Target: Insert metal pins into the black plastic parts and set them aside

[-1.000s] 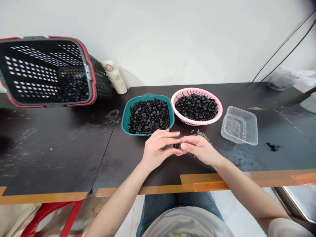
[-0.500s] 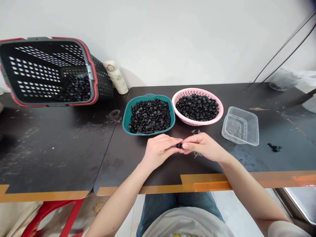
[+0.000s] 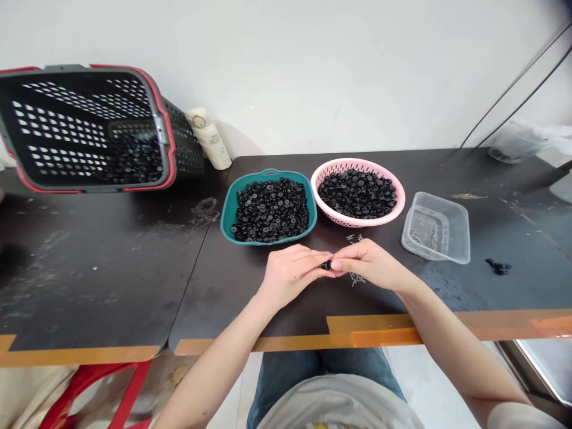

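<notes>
Between the fingertips of my left hand (image 3: 292, 271) and my right hand (image 3: 369, 264) is a small round black part (image 3: 326, 265), mostly hidden by the fingers. Both hands are closed on it in a pinch, thumbs and fingers meeting above the table. Just behind my left hand stands a teal tray (image 3: 230, 208) of small black discs with centre holes (image 3: 272, 208). A pink basket (image 3: 397, 208) of black round caps (image 3: 357, 192) is behind my right hand. Thin silvery pins (image 3: 357, 279) lie on the table, partly covered by my right hand.
A clear plastic box (image 3: 456, 238) holding some pins stands to the right, with a small black pile (image 3: 498, 267) beyond it. At the left, a black and red basket (image 3: 167, 143) lies tipped on its side with black parts inside. A white bottle (image 3: 214, 143) leans beside it.
My hands stay pinched together on the black part, with only a slight shift of the fingers. Somewhat less of the part shows now.
</notes>
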`<move>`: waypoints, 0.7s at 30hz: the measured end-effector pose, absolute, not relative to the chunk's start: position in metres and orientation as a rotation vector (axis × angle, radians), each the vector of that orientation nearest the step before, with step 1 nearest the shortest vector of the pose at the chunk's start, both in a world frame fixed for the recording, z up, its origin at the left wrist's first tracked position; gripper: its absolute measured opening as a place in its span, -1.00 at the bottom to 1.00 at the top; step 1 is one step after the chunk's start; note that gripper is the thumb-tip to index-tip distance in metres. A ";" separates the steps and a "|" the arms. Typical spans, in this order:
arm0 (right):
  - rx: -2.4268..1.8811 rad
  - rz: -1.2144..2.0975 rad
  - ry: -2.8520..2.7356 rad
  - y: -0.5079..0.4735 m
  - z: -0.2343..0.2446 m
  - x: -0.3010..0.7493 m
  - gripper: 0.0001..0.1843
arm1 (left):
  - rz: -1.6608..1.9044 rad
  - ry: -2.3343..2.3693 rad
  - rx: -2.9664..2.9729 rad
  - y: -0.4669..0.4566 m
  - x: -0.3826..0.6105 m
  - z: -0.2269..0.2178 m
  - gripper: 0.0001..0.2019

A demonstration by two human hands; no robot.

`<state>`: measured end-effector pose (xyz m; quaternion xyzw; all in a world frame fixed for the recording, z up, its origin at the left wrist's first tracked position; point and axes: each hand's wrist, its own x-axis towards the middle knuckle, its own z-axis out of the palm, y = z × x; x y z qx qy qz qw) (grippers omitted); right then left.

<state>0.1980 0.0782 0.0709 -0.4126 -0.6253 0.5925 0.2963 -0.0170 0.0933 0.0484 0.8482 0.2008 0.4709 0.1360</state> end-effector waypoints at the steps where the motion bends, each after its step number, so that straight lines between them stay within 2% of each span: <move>1: -1.064 1.603 -1.657 0.079 0.068 0.198 -0.68 | 1.388 0.570 2.438 0.093 -0.016 0.048 -0.79; 8: -0.902 1.533 -1.637 0.083 0.052 0.190 -0.57 | 1.463 0.582 2.254 0.093 -0.014 0.045 -0.77; 14: -0.886 1.474 -1.737 0.078 0.064 0.188 -0.68 | 1.442 0.541 2.267 0.095 -0.017 0.047 -0.80; 21: -1.019 1.524 -1.731 0.078 0.071 0.196 -0.70 | 1.387 0.600 2.358 0.096 -0.017 0.052 -0.79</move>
